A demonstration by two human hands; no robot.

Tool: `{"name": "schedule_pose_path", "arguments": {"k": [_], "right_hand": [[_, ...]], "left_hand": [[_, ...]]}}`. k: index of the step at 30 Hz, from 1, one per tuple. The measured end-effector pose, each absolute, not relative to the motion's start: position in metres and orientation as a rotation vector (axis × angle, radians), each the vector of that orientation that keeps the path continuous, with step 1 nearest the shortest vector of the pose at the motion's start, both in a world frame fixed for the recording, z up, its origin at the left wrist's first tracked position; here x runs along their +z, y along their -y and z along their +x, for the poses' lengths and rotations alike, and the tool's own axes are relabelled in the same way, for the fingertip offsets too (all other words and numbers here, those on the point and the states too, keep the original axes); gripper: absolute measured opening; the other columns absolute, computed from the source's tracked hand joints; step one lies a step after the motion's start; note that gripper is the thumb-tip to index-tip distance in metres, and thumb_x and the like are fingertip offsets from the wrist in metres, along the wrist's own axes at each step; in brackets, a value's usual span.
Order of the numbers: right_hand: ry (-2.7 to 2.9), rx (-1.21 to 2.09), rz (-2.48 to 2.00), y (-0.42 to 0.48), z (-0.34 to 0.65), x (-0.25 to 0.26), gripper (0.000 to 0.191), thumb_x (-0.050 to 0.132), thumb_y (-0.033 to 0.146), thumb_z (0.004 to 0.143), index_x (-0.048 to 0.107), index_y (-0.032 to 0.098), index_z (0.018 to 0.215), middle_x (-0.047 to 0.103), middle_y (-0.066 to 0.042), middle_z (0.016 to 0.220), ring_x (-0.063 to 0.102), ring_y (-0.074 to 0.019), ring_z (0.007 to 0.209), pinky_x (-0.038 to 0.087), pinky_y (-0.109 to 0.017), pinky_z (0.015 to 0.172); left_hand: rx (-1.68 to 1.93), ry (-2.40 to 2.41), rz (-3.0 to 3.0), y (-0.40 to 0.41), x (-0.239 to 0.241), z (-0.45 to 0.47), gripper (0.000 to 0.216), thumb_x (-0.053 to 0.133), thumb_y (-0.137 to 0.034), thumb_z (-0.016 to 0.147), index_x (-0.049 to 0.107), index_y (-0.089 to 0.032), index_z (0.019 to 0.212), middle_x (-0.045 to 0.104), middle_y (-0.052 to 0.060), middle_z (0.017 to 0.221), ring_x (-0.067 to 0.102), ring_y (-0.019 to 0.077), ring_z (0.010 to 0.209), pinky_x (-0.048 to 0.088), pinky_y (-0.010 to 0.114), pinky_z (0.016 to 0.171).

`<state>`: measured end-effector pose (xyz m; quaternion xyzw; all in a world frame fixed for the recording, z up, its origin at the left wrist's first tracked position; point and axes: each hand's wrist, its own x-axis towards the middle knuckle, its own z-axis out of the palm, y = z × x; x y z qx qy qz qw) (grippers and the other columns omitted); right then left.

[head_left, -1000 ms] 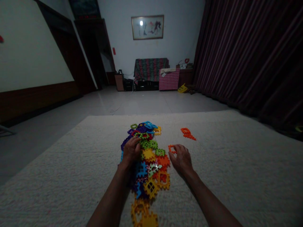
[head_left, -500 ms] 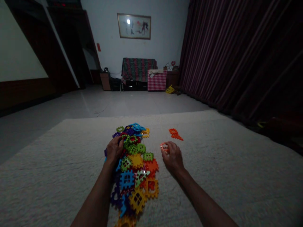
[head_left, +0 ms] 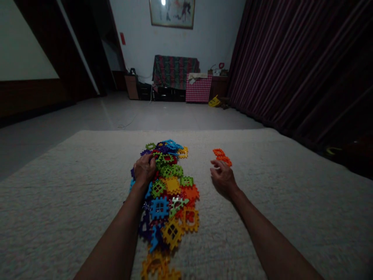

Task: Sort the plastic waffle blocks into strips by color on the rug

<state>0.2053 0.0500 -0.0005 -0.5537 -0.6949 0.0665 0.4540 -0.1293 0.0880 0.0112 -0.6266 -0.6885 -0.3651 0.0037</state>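
Observation:
A long pile of plastic interlocking building pieces [head_left: 172,186] with toothed edges lies on the pale mat. It mixes blue, purple, green, yellow, orange and red, and several pieces have window-like openings. My left hand [head_left: 145,168] is at the pile's upper left, its fingers curled down against the pieces by a green one [head_left: 167,171]; what is under the fingertips is hidden. To the right of the pile, my right hand [head_left: 223,177] is just above the mat with fingers apart and nothing visible in them. Directly beyond its fingers lie orange pieces [head_left: 218,152], partly covered by the hand.
The mat [head_left: 96,175] spreads around the pile, with grey tiled floor [head_left: 175,116] past its far edge. A dark curtain [head_left: 271,70] hangs along the right. Against the far wall stand a cloth-draped item [head_left: 176,72] and a red-checked cloth [head_left: 198,89].
My right hand has moved right and forward to the orange pieces; the orange piece it pinched is no longer in its fingers. My left hand stays on the pile. The view has tilted down.

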Motion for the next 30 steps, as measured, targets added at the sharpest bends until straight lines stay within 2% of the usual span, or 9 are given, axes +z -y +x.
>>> {"name": "schedule_pose_path", "arguments": {"k": [2,6,10,14,20,25,30], "right_hand": [[1.893,0.325,-1.269,-0.038,0.193,0.005,0.026,0.055,0.025,0.080,0.069,0.019,0.101,0.069,-0.010,0.100,0.065,-0.0209,0.087,0.054,-0.037,0.082],[2.131,0.396,-1.183,-0.014,0.176,0.009,0.013,0.061,0.029,0.082,0.071,0.022,0.086,0.070,-0.010,0.107,0.064,-0.0236,0.102,0.049,-0.042,0.093],[2.113,0.314,-1.329,0.004,0.160,0.002,0.019,0.066,0.038,0.081,0.069,0.022,0.090,0.064,-0.012,0.123,0.057,-0.0276,0.118,0.041,-0.049,0.102],[2.039,0.299,-1.356,0.011,0.141,-0.004,0.025,0.071,0.033,0.073,0.065,0.020,0.093,0.062,-0.012,0.125,0.054,-0.0287,0.119,0.037,-0.051,0.104],[1.903,0.577,-1.299,0.015,0.126,0.004,0.026,0.065,0.025,0.072,0.062,0.021,0.098,0.068,-0.006,0.100,0.061,-0.0210,0.093,0.050,-0.035,0.083],[1.828,0.847,-1.239,0.023,0.122,0.014,0.024,0.061,0.027,0.076,0.062,0.019,0.099,0.068,-0.001,0.085,0.062,-0.0164,0.076,0.050,-0.028,0.070],[1.562,1.047,-1.178,0.026,0.120,0.018,0.019,0.059,0.030,0.077,0.061,0.020,0.093,0.066,0.001,0.076,0.060,-0.0143,0.068,0.049,-0.026,0.063]], "left_hand": [[-1.142,2.165,-1.961,-0.087,0.013,-0.128,0.031,0.046,-0.029,0.090,0.070,-0.022,0.107,0.072,0.007,0.115,0.065,0.0236,0.109,0.047,0.036,0.101],[-1.128,2.166,-1.945,-0.086,0.015,-0.127,0.029,0.046,-0.028,0.090,0.071,-0.022,0.104,0.073,0.007,0.112,0.065,0.0236,0.108,0.047,0.036,0.099],[-1.118,2.166,-1.946,-0.086,0.016,-0.125,0.030,0.046,-0.027,0.090,0.071,-0.021,0.105,0.072,0.008,0.112,0.066,0.0243,0.106,0.047,0.036,0.097],[-1.128,2.171,-1.931,-0.087,0.016,-0.123,0.028,0.048,-0.026,0.090,0.071,-0.022,0.105,0.072,0.007,0.113,0.065,0.0234,0.108,0.047,0.034,0.096],[-1.098,2.189,-1.928,-0.086,0.018,-0.122,0.029,0.048,-0.026,0.090,0.071,-0.021,0.106,0.072,0.008,0.113,0.065,0.0243,0.105,0.047,0.036,0.095],[-1.092,2.180,-1.948,-0.087,0.016,-0.123,0.030,0.046,-0.026,0.091,0.071,-0.022,0.107,0.072,0.007,0.114,0.065,0.0227,0.106,0.046,0.034,0.095],[-1.073,2.169,-1.956,-0.088,0.015,-0.124,0.031,0.046,-0.027,0.091,0.071,-0.022,0.109,0.072,0.007,0.114,0.065,0.0232,0.107,0.047,0.035,0.096]]}}
